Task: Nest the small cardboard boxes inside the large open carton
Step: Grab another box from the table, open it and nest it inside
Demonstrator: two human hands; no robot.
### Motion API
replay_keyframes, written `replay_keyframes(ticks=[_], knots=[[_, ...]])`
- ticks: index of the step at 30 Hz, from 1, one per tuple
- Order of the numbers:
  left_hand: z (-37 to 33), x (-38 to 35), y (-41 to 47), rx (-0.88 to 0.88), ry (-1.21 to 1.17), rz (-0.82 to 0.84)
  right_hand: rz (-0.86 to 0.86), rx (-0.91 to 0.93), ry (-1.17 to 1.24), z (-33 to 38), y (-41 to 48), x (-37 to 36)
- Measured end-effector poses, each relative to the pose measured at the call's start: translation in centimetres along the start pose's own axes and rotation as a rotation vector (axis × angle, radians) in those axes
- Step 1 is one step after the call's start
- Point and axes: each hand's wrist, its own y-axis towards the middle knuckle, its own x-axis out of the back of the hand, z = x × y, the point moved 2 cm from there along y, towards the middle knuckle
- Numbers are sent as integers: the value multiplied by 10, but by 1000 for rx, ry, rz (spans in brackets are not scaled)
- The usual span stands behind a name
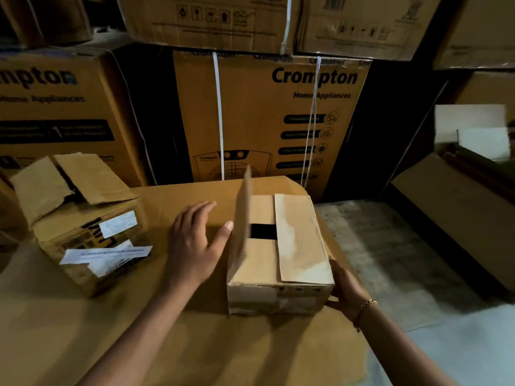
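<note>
A small cardboard box (278, 291) sits in the middle on a flat cardboard sheet (83, 330). Its right top flap lies folded down; its left flap (242, 218) stands upright and blurred. My left hand (192, 246) is beside that flap, fingers spread, thumb tip touching it. My right hand (345, 291) presses the box's right side near the front corner. A second small box (83, 227) with loose top flaps and white paper labels stands at the left. A large open carton (457, 201) lies at the right, its flap hanging out.
Tall printed appliance cartons (267, 121) are stacked along the back and left like a wall. Bare concrete floor (390, 260) runs between the cardboard sheet and the open carton at the right.
</note>
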Motion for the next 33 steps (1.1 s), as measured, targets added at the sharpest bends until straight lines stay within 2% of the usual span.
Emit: replay_keyframes(ticks=[3, 5, 10, 15, 21, 25, 29, 33], knots=[[36, -39, -8, 429, -205, 377, -14, 24, -31, 9, -1, -2], [49, -62, -16, 617, -334, 549, -19, 52, -98, 16, -5, -10], [41, -93, -22, 802, -563, 685, -60, 93, -284, 27, -7, -27], [26, -110, -16, 878, -690, 682, -77, 116, -201, 28, -3, -32], [15, -126, -26, 923, -676, 445, -97, 141, -172, 18, 11, -28], [4, -128, -30, 891, -641, 427, -93, 156, -202, 16, 14, -16], [-22, -133, -26, 817, -659, 400, -57, 245, -195, 32, 14, 9], [-92, -140, -13, 662, -727, 301, -74, 473, -120, 74, -3, 65]])
